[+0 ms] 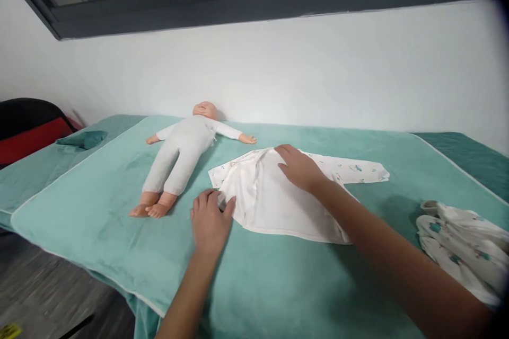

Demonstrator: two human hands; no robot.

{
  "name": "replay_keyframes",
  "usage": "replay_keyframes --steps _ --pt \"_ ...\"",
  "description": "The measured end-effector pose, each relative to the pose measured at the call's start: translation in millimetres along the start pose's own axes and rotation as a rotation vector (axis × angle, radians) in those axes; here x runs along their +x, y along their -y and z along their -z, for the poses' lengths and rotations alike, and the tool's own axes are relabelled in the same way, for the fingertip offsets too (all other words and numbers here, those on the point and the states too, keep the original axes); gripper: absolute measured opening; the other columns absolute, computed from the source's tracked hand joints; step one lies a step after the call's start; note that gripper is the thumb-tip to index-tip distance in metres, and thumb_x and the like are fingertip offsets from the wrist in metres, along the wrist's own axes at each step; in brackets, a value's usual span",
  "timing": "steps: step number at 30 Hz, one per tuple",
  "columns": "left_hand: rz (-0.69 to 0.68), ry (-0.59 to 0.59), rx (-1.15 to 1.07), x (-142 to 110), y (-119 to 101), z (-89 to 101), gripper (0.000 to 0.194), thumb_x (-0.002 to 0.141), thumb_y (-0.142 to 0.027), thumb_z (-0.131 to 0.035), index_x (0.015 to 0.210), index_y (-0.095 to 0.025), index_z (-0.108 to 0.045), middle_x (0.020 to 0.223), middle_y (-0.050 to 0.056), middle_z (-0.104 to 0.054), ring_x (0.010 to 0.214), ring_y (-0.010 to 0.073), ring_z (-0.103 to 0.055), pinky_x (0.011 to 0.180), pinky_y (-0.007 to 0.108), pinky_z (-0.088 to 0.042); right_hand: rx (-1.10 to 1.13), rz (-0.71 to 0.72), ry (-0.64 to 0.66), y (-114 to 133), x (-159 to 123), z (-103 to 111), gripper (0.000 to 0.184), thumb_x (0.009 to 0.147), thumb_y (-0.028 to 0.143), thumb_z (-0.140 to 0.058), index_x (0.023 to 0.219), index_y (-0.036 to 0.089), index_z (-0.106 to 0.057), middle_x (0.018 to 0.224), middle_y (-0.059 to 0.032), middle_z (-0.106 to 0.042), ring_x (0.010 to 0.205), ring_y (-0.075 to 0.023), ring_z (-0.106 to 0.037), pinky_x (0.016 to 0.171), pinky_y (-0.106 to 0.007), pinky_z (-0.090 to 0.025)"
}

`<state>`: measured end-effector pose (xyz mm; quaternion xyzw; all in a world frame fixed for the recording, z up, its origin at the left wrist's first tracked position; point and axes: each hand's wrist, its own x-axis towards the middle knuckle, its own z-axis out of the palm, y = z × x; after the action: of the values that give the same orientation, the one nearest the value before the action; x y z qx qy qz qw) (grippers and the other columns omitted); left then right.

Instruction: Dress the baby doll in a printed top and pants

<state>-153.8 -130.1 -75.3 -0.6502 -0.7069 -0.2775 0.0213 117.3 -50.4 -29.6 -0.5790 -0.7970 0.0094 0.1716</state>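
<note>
A white baby shirt lies spread on the teal cover, its patterned sleeves stretched to either side. My left hand is at the shirt's left edge, fingers curled down and a bit of cloth between them and the thumb; the fingertips are partly hidden. Across the upper part of the shirt rests my right hand, its palm down and thumb apart from the fingers. A baby doll in a white soft-bodied suit lies on its back to the left, head toward the wall, apart from both hands.
A teal cover with pale piping drapes over the table. A crumpled, patterned white garment lies at the right edge. Behind stands a white wall below a dark window frame. A black and red chair is at left.
</note>
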Motion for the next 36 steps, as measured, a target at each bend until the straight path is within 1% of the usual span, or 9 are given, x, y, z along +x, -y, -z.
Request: replay_keyframes --steps 3,6,10,15,21,23,29,33,36 --pt "0.012 0.044 -0.03 -2 -4 -2.9 0.025 0.09 -0.043 -0.058 0.098 -0.021 -0.064 0.122 0.011 -0.063 0.116 0.0325 -0.055 0.092 0.048 -0.043 0.08 0.07 -0.02 35 27 -14 0.049 0.093 0.012 -0.037 0.139 0.022 -0.052 0.142 -0.0089 -0.054 0.114 -0.0259 -0.059 0.082 -0.036 -0.052" --pt "-0.003 0.026 -0.031 -7 -8 -1.3 0.024 0.091 -0.041 -0.056 0.102 -0.02 -0.061 0.12 0.011 -0.064 0.112 0.0316 -0.055 0.09 0.046 -0.044 0.09 0.112 -0.081 50 42 -38 0.047 0.09 0.007 -0.038 0.126 0.024 -0.063 0.129 -0.0087 -0.062 0.11 -0.0262 -0.058 0.083 -0.036 -0.05" --pt "0.018 -0.018 0.037 -10 -9 -0.5 0.044 0.092 -0.047 -0.053 0.123 -0.016 -0.058 0.132 0.016 -0.056 0.122 0.0371 -0.048 0.094 0.052 -0.041 0.29 0.088 -0.165 42 47 -61 0.037 0.093 0.014 -0.039 0.115 0.024 -0.067 0.121 -0.0071 -0.065 0.11 -0.0242 -0.057 0.092 -0.037 -0.048" --pt "0.074 0.05 -0.071 -4 -8 -1.7 0.025 0.091 -0.041 -0.055 0.098 -0.019 -0.065 0.133 0.012 -0.057 0.124 0.0365 -0.048 0.096 0.053 -0.04 0.638 0.012 -0.163 28 53 -64 0.029 0.087 0.019 -0.044 0.102 0.023 -0.069 0.111 -0.005 -0.067 0.099 -0.0197 -0.062 0.092 -0.034 -0.048" --pt "0.195 0.032 -0.574 -6 -14 5.7 0.017 0.09 -0.038 -0.058 0.092 -0.021 -0.061 0.085 0.002 -0.067 0.081 0.0206 -0.061 0.075 0.034 -0.047 0.827 -0.12 -0.03 20 50 -55 0.028 0.081 0.021 -0.05 0.102 0.024 -0.067 0.094 -0.0012 -0.071 0.089 -0.019 -0.064 0.09 -0.035 -0.048" --pt "0.185 0.011 -0.666 -11 -20 7.9 0.016 0.09 -0.037 -0.059 0.091 -0.021 -0.061 0.082 -0.001 -0.065 0.077 0.0174 -0.059 0.073 0.029 -0.047 0.879 -0.126 0.016 16 48 -53 0.031 0.08 0.019 -0.049 0.106 0.024 -0.066 0.088 0.0 -0.07 0.091 -0.0189 -0.065 0.092 -0.035 -0.047" --pt "-0.209 -0.013 -0.801 -26 -43 5.5 0.007 0.094 -0.019 -0.053 0.097 -0.022 -0.059 0.098 0.001 -0.067 0.092 0.0149 -0.062 0.083 0.027 -0.047 0.818 -0.058 -0.098 14 47 -52 0.026 0.084 0.034 -0.057 0.105 0.024 -0.067 0.111 -0.0047 -0.066 0.098 -0.0202 -0.061 0.094 -0.037 -0.045" --pt "-0.463 0.016 -0.717 -30 -48 3.2 0.016 0.095 -0.012 -0.05 0.103 -0.022 -0.059 0.101 0.004 -0.068 0.095 0.0175 -0.061 0.083 0.031 -0.046 0.837 -0.089 -0.155 11 48 -53 0.02 0.083 0.039 -0.059 0.091 0.023 -0.068 0.101 -0.0042 -0.065 0.096 -0.0207 -0.059 0.094 -0.037 -0.044" --pt "-0.567 0.055 -0.609 -31 -48 1.1 0.02 0.095 -0.012 -0.05 0.107 -0.023 -0.061 0.098 0.005 -0.068 0.091 0.019 -0.06 0.079 0.032 -0.045 0.87 -0.183 -0.185 5 48 -52 0.018 0.084 0.039 -0.057 0.086 0.023 -0.066 0.096 -0.0026 -0.066 0.091 -0.0202 -0.06 0.092 -0.037 -0.045"
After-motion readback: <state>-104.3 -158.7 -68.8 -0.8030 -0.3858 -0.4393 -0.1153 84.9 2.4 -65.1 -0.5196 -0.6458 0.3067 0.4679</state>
